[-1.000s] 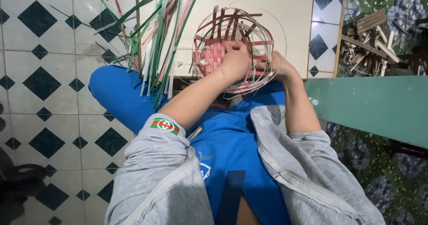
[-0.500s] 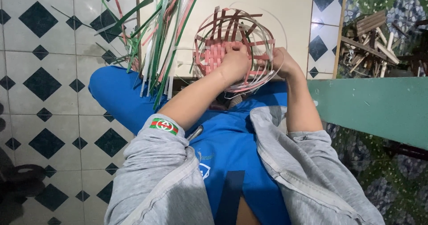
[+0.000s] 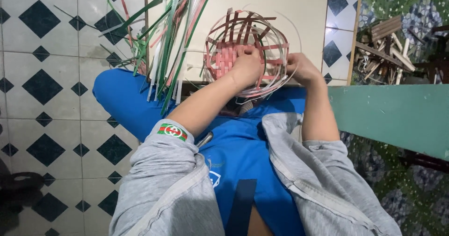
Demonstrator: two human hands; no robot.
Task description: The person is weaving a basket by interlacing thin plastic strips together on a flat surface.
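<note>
A half-woven basket [image 3: 229, 53] of pink, dark red and white strips rests on my lap, its open mouth facing me. My left hand [image 3: 248, 67] reaches inside it, fingers pressed against the pink woven base. My right hand [image 3: 301, 67] grips the basket's right rim, where loose white strips [image 3: 280, 44] curve around the wall. Both grey sleeves are pushed up to the elbows.
A bundle of loose green, white and pink strips [image 3: 170, 39] fans out to the left of the basket over my blue-clad knee [image 3: 117, 95]. A green ledge [image 3: 388, 114] lies on the right, with a heap of wood scraps [image 3: 383, 49] beyond it. Black-and-white tiles cover the floor on the left.
Both hands have stayed on the basket and shifted only slightly; the basket sits a little lower against my lap.
</note>
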